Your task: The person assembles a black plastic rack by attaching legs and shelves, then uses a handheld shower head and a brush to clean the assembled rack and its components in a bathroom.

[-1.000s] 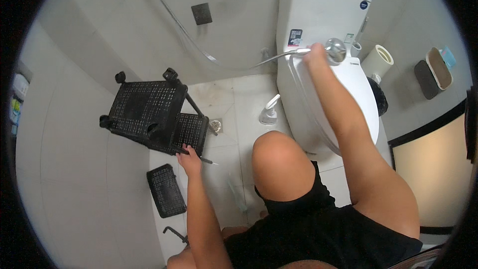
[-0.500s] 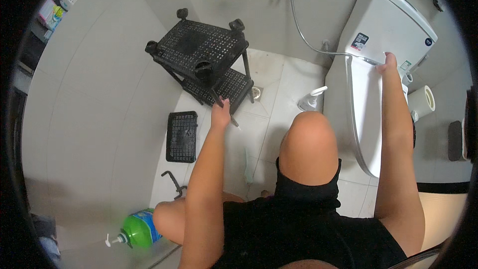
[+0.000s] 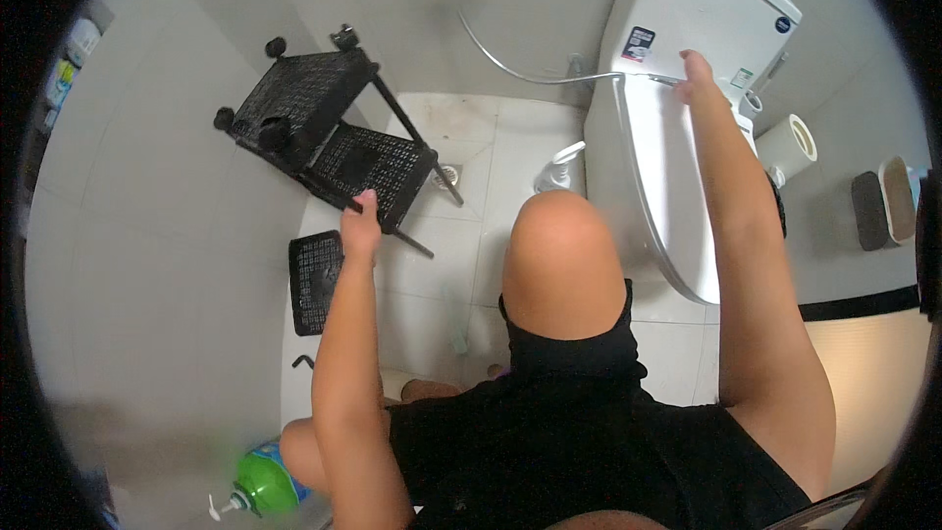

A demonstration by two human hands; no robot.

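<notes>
My left hand (image 3: 361, 226) is closed around a leg of a black plastic rack with two perforated shelves. The rack (image 3: 378, 167) is tipped over, with its wheels (image 3: 276, 47) turned up and bare legs pointing toward the lower right. My right hand (image 3: 697, 79) is closed over the white toilet, at the metal end of a silver shower hose (image 3: 520, 74). My fingers hide most of that metal end. A separate black perforated shelf (image 3: 316, 285) lies on the floor left of my left forearm.
The toilet (image 3: 677, 196) fills the right side. A white pump bottle (image 3: 556, 172) stands beside it, near my raised knee. A floor drain (image 3: 446, 177) lies right of the rack. At lower left is a green pump jug (image 3: 265, 481), and a tiled wall (image 3: 167, 206) rises on the left.
The rack has turned in my left hand, so its lower shelf and bare legs show more. My right hand stays at the hose end over the toilet. The whole view has shifted.
</notes>
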